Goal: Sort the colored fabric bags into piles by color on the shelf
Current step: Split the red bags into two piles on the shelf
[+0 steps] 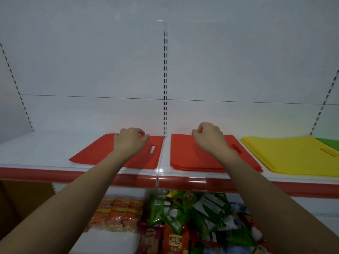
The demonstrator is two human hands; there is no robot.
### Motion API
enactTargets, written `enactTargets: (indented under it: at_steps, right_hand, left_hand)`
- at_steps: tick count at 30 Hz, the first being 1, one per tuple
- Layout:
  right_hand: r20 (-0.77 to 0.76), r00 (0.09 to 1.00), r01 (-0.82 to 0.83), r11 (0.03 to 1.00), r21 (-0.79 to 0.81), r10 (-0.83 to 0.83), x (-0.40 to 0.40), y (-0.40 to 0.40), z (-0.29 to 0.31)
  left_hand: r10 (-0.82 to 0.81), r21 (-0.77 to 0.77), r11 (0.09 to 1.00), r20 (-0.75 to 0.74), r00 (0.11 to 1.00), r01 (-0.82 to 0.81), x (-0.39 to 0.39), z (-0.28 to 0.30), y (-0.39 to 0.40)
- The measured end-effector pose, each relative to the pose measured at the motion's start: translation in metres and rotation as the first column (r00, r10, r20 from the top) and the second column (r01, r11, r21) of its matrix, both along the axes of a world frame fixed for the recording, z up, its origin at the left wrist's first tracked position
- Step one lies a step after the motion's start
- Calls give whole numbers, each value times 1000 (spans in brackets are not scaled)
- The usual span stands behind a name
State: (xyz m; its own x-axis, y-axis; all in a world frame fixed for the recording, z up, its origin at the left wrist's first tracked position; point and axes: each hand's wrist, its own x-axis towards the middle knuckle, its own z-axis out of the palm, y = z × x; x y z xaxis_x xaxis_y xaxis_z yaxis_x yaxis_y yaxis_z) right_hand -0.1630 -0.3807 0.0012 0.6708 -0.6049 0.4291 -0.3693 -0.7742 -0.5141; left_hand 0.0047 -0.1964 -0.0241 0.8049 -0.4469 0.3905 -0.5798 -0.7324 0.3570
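- Head view: your left hand [131, 142] rests on a single red bag [117, 152] left of the clear divider [159, 169], fingers curled at its far edge; whether they pinch fabric, you cannot tell.
- Your right hand [211, 138] sits on the red stack [211, 158], fingers curled; grip unclear too.
- Risk: dragging the thin bag over the divider could snag it, or ruffle the stack.
- The single bag lies flat on the shelf [36, 153], long axis left-right, handle slot toward the divider.
- A yellow stack [293, 156] and green bag [330, 143] lie right.
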Motion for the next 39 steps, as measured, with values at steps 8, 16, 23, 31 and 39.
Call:
enactTargets:
  at_steps: [8, 16, 23, 31, 39]
  right_hand:
    - [-200, 976, -62, 992, 107, 82, 78, 83, -43]
    - [-148, 979, 144, 989, 11, -141, 123, 112, -96]
    - [-63, 977, 205, 978, 33, -203, 130, 108, -112]
    - [12, 972, 234, 967, 105, -236, 130, 109, -113]
    - [99, 980, 171, 985, 23, -172, 129, 111, -116]
  left_hand:
    - [121, -22, 992, -71, 990, -123, 77, -31, 94]
    - [271, 41, 963, -155, 950, -268, 126, -69, 143]
    - [257, -18, 965, -123, 958, -261, 137, -84, 141]
    - [280, -17, 959, -117, 953, -283, 143, -87, 138]
    - [265, -27, 963, -107, 958, -269, 136, -84, 140]
